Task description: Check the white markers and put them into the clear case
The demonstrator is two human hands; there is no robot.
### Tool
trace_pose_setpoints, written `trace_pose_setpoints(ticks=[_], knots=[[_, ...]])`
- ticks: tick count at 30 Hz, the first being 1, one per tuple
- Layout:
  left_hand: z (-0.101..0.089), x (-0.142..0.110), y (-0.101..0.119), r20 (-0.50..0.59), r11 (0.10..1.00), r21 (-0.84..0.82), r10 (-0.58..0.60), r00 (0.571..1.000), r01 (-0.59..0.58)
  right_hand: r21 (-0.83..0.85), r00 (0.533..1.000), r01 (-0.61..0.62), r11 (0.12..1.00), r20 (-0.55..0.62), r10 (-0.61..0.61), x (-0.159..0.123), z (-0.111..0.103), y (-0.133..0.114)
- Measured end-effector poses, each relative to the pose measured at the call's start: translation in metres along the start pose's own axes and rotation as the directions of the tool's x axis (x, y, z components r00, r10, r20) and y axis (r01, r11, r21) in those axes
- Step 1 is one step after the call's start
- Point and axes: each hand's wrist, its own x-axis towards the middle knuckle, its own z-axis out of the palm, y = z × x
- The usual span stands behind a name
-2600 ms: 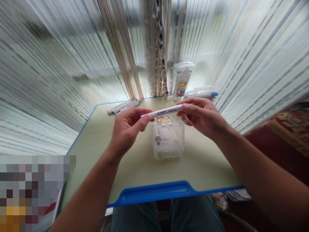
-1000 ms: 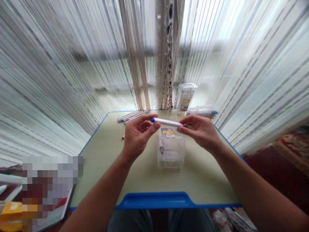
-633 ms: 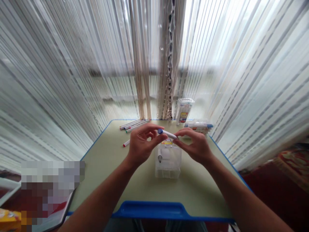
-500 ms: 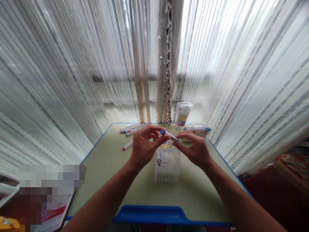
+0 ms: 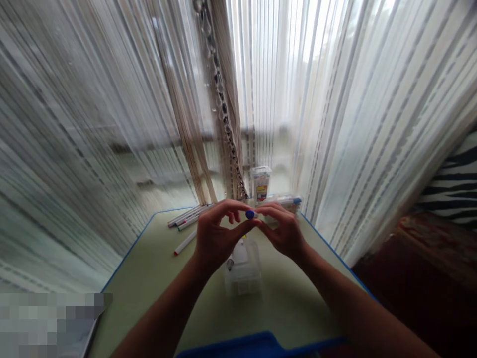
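Note:
Above the table, a marker (image 5: 250, 214) with a blue end is held between both hands, its blue end turned towards me. My left hand (image 5: 216, 231) pinches it between thumb and fingertips. My right hand (image 5: 285, 231) is closed on it from the other side, its fingertips almost meeting those of the left. Most of the marker's white barrel is hidden by the fingers. Below the hands lies a clear plastic case (image 5: 244, 281) with a small grey-tipped piece (image 5: 230, 264) at its left side.
Several white markers (image 5: 188, 216) lie at the table's back left, with a red-tipped one (image 5: 184, 243) nearer. A clear upright box (image 5: 261, 184) and a clear pack (image 5: 286, 200) stand at the back right. The table (image 5: 149, 278) has a blue edge; string curtains hang behind.
The marker has turned from lying slanted across to pointing end-on towards me, and the hands have come closer together. The view has tilted and swung to the right.

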Motion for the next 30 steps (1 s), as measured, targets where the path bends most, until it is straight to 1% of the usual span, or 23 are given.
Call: trace_pose_setpoints(ticks=[3, 5, 10, 14, 18, 22, 26, 30], knots=[[0.0, 0.003, -0.001, -0.015, 1.0, -0.008, -0.005, 1.0, 0.004, 0.008, 1.0, 0.008, 1.0, 0.009, -0.008, 0.0, 0.001, 0.002], [0.0, 0.005, -0.002, -0.006, 1.0, -0.016, -0.011, 1.0, 0.011, 0.006, 1.0, 0.009, 1.0, 0.008, -0.009, 0.0, 0.001, 0.004], [-0.002, 0.009, -0.004, 0.084, 0.998, -0.055, 0.029, 0.996, -0.025, 0.001, 1.0, 0.014, 1.0, -0.004, -0.014, 0.0, 0.001, 0.007], [-0.004, 0.006, -0.005, 0.132, 0.999, -0.025, 0.048, 0.99, -0.045, 0.005, 1.0, 0.016, 1.0, 0.001, -0.016, 0.0, 0.001, 0.007], [-0.006, 0.001, -0.006, 0.128, 0.997, -0.002, 0.076, 0.989, -0.076, 0.0, 1.0, 0.012, 1.0, 0.017, -0.012, -0.002, 0.002, 0.006], [-0.007, -0.002, -0.008, 0.13, 0.993, 0.012, 0.113, 0.985, -0.115, -0.009, 0.999, 0.034, 0.999, 0.025, -0.033, -0.002, 0.002, 0.005], [-0.008, -0.003, -0.009, 0.113, 0.986, 0.045, 0.152, 0.982, -0.158, -0.027, 0.998, 0.065, 0.998, 0.026, -0.064, -0.002, 0.003, 0.008], [-0.008, -0.002, -0.009, 0.11, 0.979, 0.069, 0.184, 0.977, -0.192, -0.021, 0.996, 0.08, 0.997, 0.051, -0.079, -0.003, 0.004, 0.011]])
